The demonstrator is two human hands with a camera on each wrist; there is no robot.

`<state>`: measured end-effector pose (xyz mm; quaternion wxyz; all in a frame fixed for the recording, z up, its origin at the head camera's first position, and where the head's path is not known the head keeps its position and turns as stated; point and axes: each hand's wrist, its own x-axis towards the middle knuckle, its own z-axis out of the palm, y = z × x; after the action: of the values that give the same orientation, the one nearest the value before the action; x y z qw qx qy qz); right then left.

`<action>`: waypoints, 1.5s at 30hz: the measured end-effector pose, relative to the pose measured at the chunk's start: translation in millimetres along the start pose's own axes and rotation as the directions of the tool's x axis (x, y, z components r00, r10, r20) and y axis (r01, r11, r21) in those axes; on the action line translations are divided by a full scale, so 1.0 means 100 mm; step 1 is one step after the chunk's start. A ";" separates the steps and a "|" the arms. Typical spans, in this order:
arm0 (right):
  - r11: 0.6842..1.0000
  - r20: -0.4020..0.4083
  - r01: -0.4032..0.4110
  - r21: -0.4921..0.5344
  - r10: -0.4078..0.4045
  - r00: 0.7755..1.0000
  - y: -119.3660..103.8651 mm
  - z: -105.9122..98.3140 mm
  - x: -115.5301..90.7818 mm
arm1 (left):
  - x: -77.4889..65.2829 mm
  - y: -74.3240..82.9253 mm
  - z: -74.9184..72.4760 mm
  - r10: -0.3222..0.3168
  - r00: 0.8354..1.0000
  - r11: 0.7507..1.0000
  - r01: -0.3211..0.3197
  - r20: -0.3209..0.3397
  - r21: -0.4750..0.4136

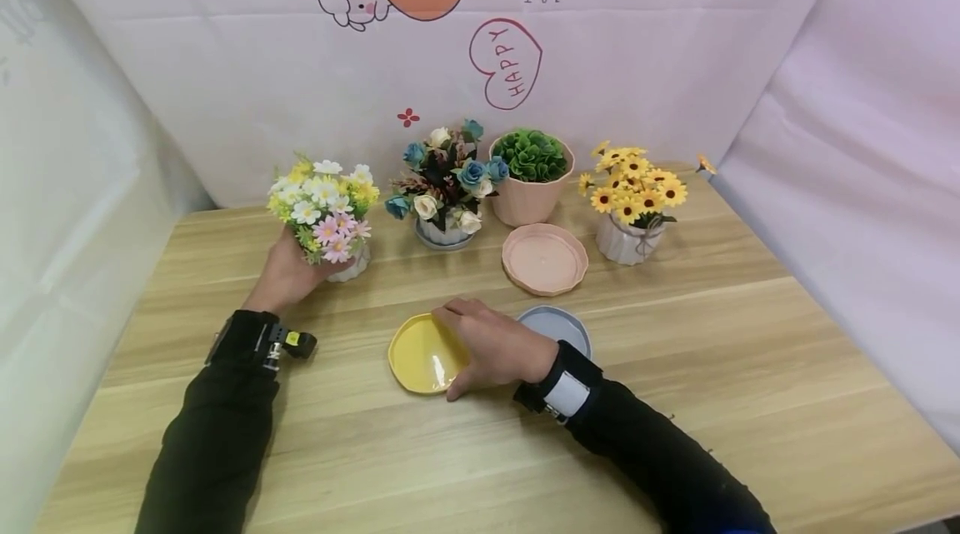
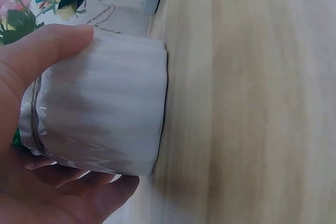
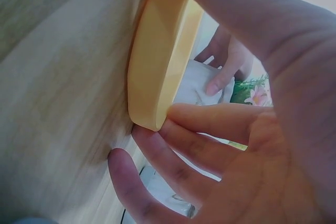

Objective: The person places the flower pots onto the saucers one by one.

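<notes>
At the table's left, my left hand [image 1: 288, 271] grips a white ribbed flowerpot [image 2: 105, 103] tied with twine. Its thumb lies along one side and its fingers curl round the other. Yellow, white and pink artificial daisies [image 1: 326, 205] fill this pot, whose base sits at the tabletop in the left wrist view. Near the middle, my right hand [image 1: 495, 342] holds a round yellow plant saucer [image 1: 420, 355] by its right edge. In the right wrist view, fingertips meet the rim of the saucer [image 3: 157, 61], which lies close on the wood. My right hand partly hides it.
A blue-grey saucer [image 1: 562, 327] lies partly behind my right hand, and a pink saucer [image 1: 545, 259] is beyond it. Along the back stand a pot of blue and cream roses [image 1: 446, 230], a pink pot [image 1: 528, 199] with green leaves, and a white pot [image 1: 626, 242] of yellow sunflowers.
</notes>
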<state>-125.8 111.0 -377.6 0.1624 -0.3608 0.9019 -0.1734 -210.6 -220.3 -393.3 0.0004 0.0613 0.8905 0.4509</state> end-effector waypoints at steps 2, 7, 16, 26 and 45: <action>1.000 0.003 -0.001 0.001 0.001 1.000 0.00 0.00 0.00 | -0.02 -0.01 -0.01 0.007 1.000 1.000 -0.007 0.003 0.010; 1.000 0.005 0.003 -0.004 -0.003 1.000 -0.01 0.00 0.02 | -0.06 -0.02 -0.03 0.013 1.000 1.000 -0.013 0.013 0.022; 1.000 0.013 0.007 -0.017 -0.007 1.000 0.00 -0.01 0.02 | -0.13 -0.01 -0.10 0.003 0.998 0.999 -0.006 0.058 0.044; 1.000 0.019 -0.006 -0.006 0.006 1.000 0.01 -0.02 0.01 | -0.14 -0.03 -0.14 0.066 0.990 0.993 -0.077 0.126 0.087; 1.000 0.015 -0.009 -0.001 0.009 1.000 0.01 0.00 0.02 | -0.19 -0.06 -0.16 0.162 0.979 0.977 -0.177 0.125 0.119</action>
<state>-128.2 110.7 -378.2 0.1695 -0.3580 0.9024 -0.1695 -192.8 -239.0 -389.3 0.0091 0.1628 0.9078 0.3865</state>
